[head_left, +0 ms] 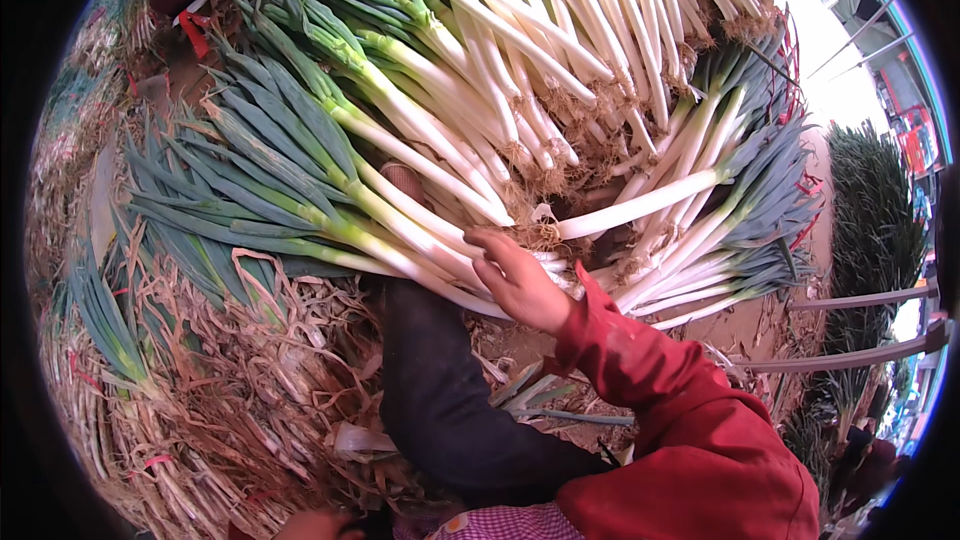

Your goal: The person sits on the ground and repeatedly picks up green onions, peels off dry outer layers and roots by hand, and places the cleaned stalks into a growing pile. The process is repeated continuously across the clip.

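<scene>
My right hand (517, 281), in a red sleeve, rests with its fingers extended against the white shanks near the root ends of several green onions (420, 240). I cannot see it closed around any of them. Their dark green leaves fan out to the left. A single green onion (637, 206) lies crosswise just beyond the hand, roots to the left. Farther out is a big heap of cleaned green onions (525, 37) with bushy roots. My left hand (315, 525) shows only in part and blurred at the bottom edge; what it holds is hidden.
Untrimmed green onions with dry husks (247, 397) cover the ground at left, some tied with red bands. My dark trouser leg (435, 382) stretches between them and my right arm. At right are grey metal bars (847, 360) and more green onion leaves (874, 210).
</scene>
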The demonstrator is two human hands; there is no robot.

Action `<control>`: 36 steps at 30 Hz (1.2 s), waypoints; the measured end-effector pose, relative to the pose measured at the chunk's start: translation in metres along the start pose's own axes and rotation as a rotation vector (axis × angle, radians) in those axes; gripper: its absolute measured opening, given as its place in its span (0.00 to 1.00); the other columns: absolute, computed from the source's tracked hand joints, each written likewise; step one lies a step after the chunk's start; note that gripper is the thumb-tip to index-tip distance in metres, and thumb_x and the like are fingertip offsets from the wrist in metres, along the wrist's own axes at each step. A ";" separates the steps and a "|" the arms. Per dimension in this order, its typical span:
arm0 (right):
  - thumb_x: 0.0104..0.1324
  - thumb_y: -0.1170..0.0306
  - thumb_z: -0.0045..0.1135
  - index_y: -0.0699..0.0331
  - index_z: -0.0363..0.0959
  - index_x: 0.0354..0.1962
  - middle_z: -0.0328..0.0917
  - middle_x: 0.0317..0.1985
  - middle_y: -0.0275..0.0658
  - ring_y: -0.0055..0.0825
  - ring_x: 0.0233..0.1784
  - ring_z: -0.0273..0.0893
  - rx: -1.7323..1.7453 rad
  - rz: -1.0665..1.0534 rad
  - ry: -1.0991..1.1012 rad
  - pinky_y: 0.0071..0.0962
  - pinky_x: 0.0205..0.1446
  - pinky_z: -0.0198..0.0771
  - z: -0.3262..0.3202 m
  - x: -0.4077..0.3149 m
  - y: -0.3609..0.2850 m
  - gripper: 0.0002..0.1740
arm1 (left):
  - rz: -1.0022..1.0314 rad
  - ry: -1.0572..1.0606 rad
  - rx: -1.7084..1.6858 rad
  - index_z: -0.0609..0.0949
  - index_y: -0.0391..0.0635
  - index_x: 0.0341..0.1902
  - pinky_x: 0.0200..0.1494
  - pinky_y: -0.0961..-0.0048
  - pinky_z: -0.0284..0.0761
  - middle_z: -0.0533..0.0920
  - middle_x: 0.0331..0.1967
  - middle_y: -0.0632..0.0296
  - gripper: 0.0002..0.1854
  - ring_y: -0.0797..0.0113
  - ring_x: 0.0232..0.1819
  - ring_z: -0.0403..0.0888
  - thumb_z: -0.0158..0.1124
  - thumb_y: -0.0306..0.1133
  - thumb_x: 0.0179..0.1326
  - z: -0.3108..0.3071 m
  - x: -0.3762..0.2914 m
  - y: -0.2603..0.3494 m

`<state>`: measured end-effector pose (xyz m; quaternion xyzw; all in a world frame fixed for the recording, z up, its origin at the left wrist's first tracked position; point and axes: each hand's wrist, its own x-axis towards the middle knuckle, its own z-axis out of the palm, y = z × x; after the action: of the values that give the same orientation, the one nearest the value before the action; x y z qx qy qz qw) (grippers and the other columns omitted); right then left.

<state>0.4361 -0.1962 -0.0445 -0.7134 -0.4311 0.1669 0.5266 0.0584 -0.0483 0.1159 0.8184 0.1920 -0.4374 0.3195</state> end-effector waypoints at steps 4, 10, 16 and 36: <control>0.72 0.59 0.41 0.75 0.71 0.41 0.76 0.34 0.57 0.47 0.39 0.75 -0.111 0.334 -0.117 0.39 0.46 0.68 0.025 0.075 0.054 0.23 | 0.061 0.476 -1.077 0.73 0.33 0.57 0.49 0.71 0.77 0.80 0.45 0.55 0.18 0.65 0.46 0.80 0.53 0.31 0.68 -0.035 0.071 -0.006; 0.72 0.45 0.37 0.70 0.73 0.51 0.79 0.46 0.48 0.34 0.50 0.75 -0.008 0.386 -0.409 0.31 0.57 0.67 -0.011 0.026 0.109 0.34 | 0.251 0.425 -1.708 0.73 0.37 0.52 0.59 0.63 0.71 0.75 0.52 0.50 0.16 0.57 0.55 0.75 0.58 0.34 0.66 -0.088 0.220 -0.015; 0.72 0.48 0.40 0.67 0.75 0.50 0.79 0.47 0.42 0.31 0.52 0.74 0.123 0.736 -0.250 0.29 0.58 0.65 -0.034 -0.038 0.144 0.30 | 0.044 0.399 -1.880 0.70 0.38 0.56 0.61 0.61 0.70 0.69 0.57 0.42 0.21 0.53 0.58 0.71 0.61 0.37 0.64 -0.109 0.294 -0.018; 0.68 0.40 0.38 0.70 0.72 0.52 0.76 0.46 0.61 0.51 0.50 0.75 0.008 0.314 -0.340 0.40 0.55 0.69 -0.025 -0.042 0.109 0.39 | 0.174 0.379 -1.976 0.68 0.37 0.60 0.66 0.63 0.62 0.72 0.56 0.52 0.24 0.57 0.60 0.68 0.53 0.42 0.69 -0.086 0.325 -0.038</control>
<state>0.4770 -0.2528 -0.1418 -0.7313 -0.3966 0.3662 0.4168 0.2631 0.0499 -0.1345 0.2543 0.4556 0.0797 0.8494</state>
